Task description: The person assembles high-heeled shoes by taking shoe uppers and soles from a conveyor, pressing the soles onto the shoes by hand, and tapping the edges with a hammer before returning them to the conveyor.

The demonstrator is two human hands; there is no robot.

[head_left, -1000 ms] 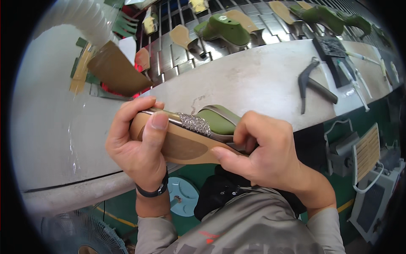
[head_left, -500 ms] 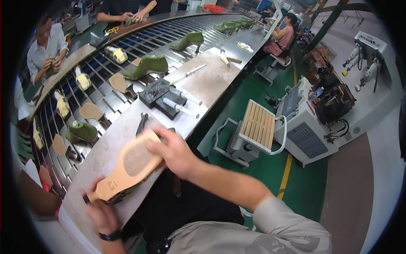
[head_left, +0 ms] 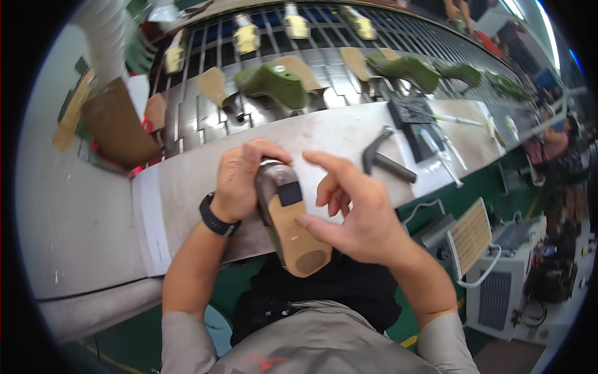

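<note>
Over the table's front edge, a shoe with a tan sole-shaped piece [head_left: 289, 234] is held bottom up, its black patch near the heel end. My left hand [head_left: 240, 184] is closed around its dark heel end, with a black band at the wrist. My right hand [head_left: 361, 215] is beside the shoe with fingers spread and curved. Its thumb reaches the edge of the tan piece; whether it presses there I cannot tell. On the worktable [head_left: 193, 162], a dark hammer [head_left: 392, 163] lies beyond my right hand.
A rack of metal bars [head_left: 193, 115] behind the table carries green shoe lasts [head_left: 271, 84], tan insoles [head_left: 215, 85] and yellow-and-white pieces [head_left: 246, 40]. Black blocks [head_left: 411, 115] and slim pale tubes [head_left: 441, 146] lie at right. A brown panel [head_left: 118, 124] stands left; a slatted stand [head_left: 470, 237] is at right.
My view has swung left. The shoe has turned from a slant to nearly upright, heel end away from me. My right hand has loosened from it; my left now grips the heel end.
</note>
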